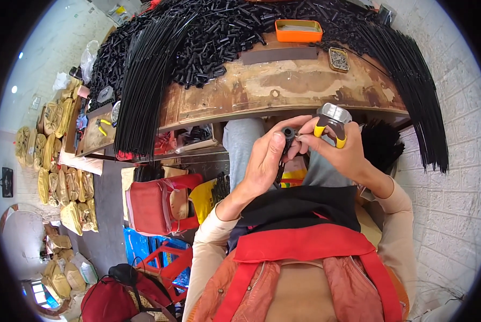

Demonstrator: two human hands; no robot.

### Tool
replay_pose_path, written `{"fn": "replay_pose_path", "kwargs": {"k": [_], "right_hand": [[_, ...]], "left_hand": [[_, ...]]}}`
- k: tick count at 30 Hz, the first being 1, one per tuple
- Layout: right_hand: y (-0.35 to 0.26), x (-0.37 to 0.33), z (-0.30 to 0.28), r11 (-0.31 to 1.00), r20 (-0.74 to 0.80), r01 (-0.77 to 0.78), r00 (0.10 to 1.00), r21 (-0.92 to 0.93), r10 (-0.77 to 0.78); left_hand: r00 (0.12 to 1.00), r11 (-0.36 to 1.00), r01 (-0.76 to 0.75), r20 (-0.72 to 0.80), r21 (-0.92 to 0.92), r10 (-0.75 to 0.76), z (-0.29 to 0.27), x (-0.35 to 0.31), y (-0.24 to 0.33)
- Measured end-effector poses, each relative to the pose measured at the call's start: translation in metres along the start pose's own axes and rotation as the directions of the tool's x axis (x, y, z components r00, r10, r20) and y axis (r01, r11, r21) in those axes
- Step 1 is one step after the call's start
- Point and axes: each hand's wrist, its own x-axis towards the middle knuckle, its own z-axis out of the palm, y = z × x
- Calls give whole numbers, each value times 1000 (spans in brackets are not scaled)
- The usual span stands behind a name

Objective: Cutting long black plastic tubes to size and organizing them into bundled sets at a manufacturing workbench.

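Observation:
My left hand (263, 160) is closed round a short black tube (289, 132), its round open end facing up. A thin black length runs down below that hand; whether it joins the tube I cannot tell. My right hand (338, 153) holds a tool with a blocky silver metal head (334, 112) and black-and-yellow parts against its fingers; its exact kind is unclear. The right thumb and forefinger are pinched together close beside the tube's end. Anything small between those fingertips is too tiny to make out. Both hands are above my lap, just before the table edge.
On the worn wooden table (240, 92) lie heaped black tubular parts (213, 45). Bundles of thin black rods (144, 91) hang over its front edge. An orange tray (298, 36), a small tin of metal bits (338, 59) and yellow-handled pliers (102, 127) lie there too. A red chair (154, 206) stands left.

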Motion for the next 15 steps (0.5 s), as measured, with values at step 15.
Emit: {"fn": "replay_pose_path", "kwargs": {"k": [15], "right_hand": [[2,0,-1,994,-61,100,993,46,-98]], "left_hand": [[1000,999,8,25,46,-9,1,5,-8]]}}
